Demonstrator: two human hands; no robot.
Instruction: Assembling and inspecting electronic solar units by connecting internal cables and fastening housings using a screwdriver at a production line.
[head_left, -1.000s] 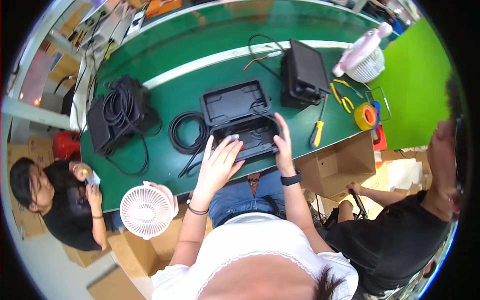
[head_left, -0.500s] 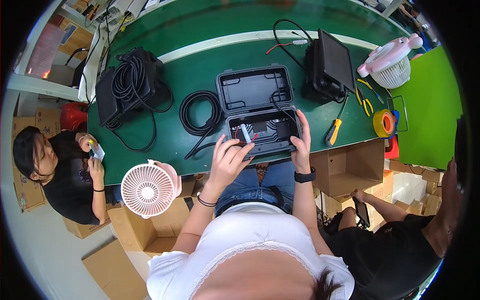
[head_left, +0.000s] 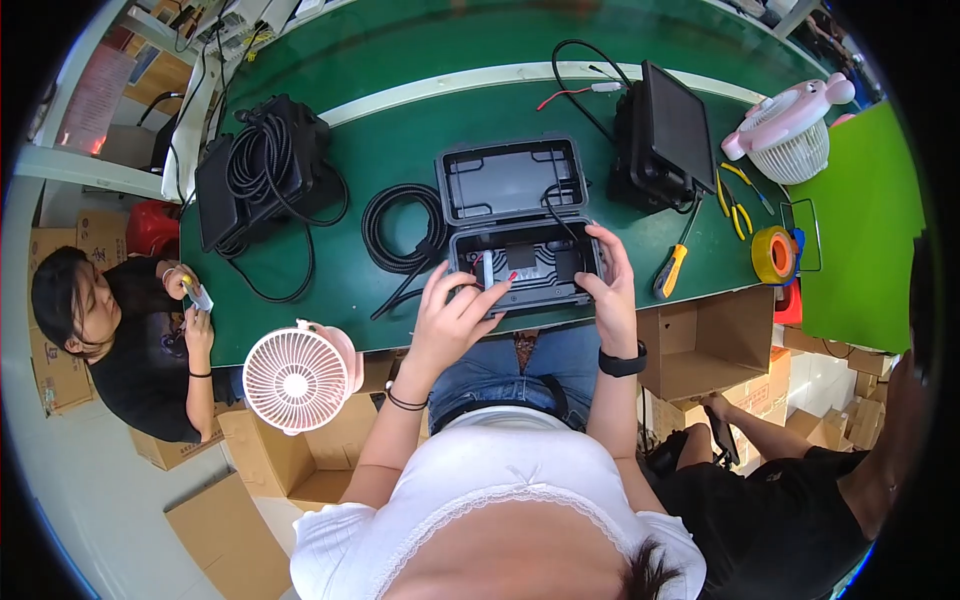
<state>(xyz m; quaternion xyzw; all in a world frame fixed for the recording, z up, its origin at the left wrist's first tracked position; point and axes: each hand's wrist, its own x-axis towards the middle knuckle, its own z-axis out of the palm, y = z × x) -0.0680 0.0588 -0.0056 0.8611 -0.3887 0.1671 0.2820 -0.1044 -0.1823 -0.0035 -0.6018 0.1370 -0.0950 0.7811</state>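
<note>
A black plastic case (head_left: 545,297) stands at the table's front edge, its ribbed lid (head_left: 510,182) swung back. Inside lie a dark square pad, a white connector (head_left: 488,268) and thin red wires (head_left: 513,277). My left hand (head_left: 455,318) grips the front left edge of the case, fingers reaching over the wall beside the connector and wires; they partly hide what they touch. Around the right wall closes my right hand (head_left: 614,295), thumb inside the rim. A coiled black cable (head_left: 402,228) lies left of the case, and its end runs toward my left hand.
Black panel units with cables stand at left (head_left: 262,175) and right (head_left: 660,140). On the right are a screwdriver (head_left: 670,272), pliers (head_left: 735,210), yellow tape (head_left: 772,255) and a pink fan (head_left: 790,135). Another fan (head_left: 297,382) is near left. Co-workers sit on both sides; cardboard boxes (head_left: 705,340) lie below.
The white connector has gone from slanted to nearly upright inside the case. My left fingers have shifted slightly over the wires. My right hand still holds the right wall.
</note>
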